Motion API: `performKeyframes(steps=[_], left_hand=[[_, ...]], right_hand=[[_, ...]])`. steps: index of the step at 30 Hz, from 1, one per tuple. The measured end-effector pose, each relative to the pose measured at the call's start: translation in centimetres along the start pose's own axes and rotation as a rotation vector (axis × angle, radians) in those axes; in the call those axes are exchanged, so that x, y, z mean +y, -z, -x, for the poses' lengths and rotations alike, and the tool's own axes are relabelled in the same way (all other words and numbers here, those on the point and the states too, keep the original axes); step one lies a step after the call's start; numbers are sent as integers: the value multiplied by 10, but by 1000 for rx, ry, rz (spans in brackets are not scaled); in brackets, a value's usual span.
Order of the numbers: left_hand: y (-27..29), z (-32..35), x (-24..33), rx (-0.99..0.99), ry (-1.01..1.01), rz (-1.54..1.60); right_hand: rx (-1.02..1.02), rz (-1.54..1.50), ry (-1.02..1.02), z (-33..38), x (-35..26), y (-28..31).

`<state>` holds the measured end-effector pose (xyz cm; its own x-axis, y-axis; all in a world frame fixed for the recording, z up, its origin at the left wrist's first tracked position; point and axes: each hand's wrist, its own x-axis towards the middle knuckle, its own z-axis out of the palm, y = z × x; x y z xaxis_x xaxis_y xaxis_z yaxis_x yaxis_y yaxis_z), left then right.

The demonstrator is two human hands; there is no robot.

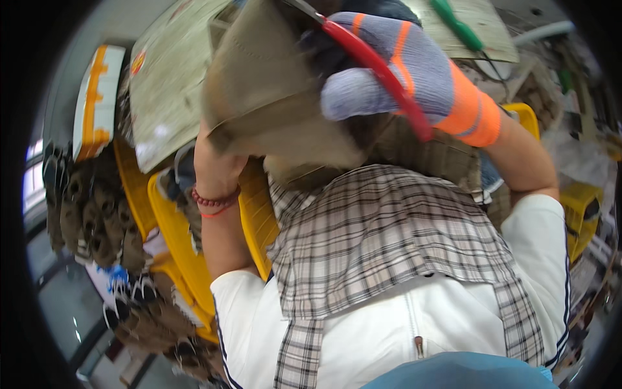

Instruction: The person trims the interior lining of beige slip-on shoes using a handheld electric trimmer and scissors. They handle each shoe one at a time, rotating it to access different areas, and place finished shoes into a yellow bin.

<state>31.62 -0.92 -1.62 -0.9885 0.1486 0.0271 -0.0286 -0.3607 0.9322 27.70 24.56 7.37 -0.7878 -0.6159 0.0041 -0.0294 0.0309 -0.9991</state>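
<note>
Gripping the brown fabric piece [272,97] in your bare left hand [217,165], keep it taut; your gloved right hand [402,71], closed on red-handled scissors [382,74], should cut steadily above the yellow crates [175,240].

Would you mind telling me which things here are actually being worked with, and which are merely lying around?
In hand:
- tan fabric piece, held by the left hand
- red-handled tool, gripped by the gloved right hand

Lying about:
- yellow crates
- stacked brown pieces
- green-handled tool
- plaid cloth
</note>
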Motion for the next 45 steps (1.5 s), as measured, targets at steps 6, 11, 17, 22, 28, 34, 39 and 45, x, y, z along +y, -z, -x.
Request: performKeyframes(steps=[6, 11, 17, 22, 28, 34, 39, 45], left_hand=[[-127, -66, -4, -381, 112, 277], [-188, -47, -16, -442, 129, 92], [-207, -49, -23, -434, -4, -8], [-214, -56, -28, -404, 15, -55], [-216, -61, -30, -431, -33, -31], [-221, -65, -34, -466, -37, 59], [-226, -70, -35, -450, -36, 9], [-229, -75, -31, -457, -224, -227]], right_hand=[[267, -180, 287, 59, 19, 75], [405, -604, 299, 163, 155, 172], [484, -822, 464, 166, 124, 124], [385, -1094, 409, 153, 99, 110], [398, -1106, 451, 151, 86, 108], [507, -886, 411, 169, 67, 113], [538, -949, 416, 171, 79, 114], [603, -814, 428, 171, 104, 128]])
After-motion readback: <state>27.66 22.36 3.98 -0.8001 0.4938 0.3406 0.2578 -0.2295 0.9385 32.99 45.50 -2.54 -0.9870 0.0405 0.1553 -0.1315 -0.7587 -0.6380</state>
